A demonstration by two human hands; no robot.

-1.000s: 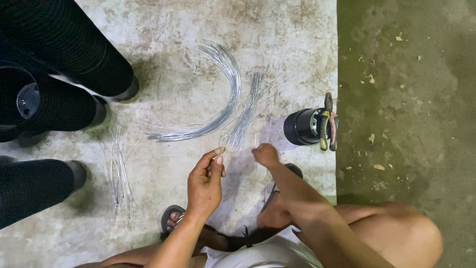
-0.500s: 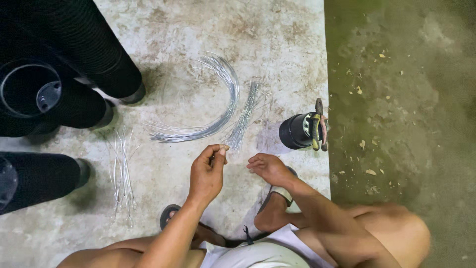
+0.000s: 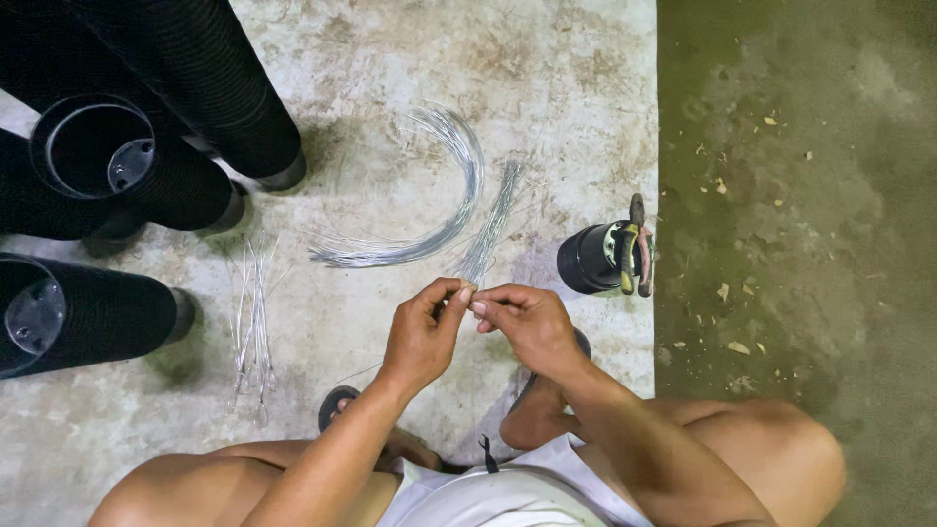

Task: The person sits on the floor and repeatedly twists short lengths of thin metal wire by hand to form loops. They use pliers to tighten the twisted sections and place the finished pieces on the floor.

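**Hands pinching thin wire above the concrete floor**

Left hand (image 3: pixel 422 337) and right hand (image 3: pixel 522 322) meeting fingertip to fingertip, each narrowed to a pinch on a fine piece of wire (image 3: pixel 470 289), too thin to trace fully. Long axis seemingly running up and away from the fingers, toward the straight bundle of wires (image 3: pixel 493 226) just beyond, itself lying slightly tilted, pointing from the hands toward the far side of the floor (image 3: pixel 566 88).

Just left of that bundle, a curved sheaf of wires (image 3: pixel 444 210) bowed in an arc, open side facing left. Farther left, a small scatter of short wire pieces (image 3: pixel 252 317) lying roughly parallel, well apart from the hands.

To the right, a small black pot (image 3: pixel 589 259) on its side, pliers (image 3: pixel 634 244) with yellow and red grips resting against it. Nothing between hands and bundle.

At far left, stacked black ribbed pots (image 3: pixel 146 127) lying sideways, open mouths showing drain holes inside, otherwise holding only each other.
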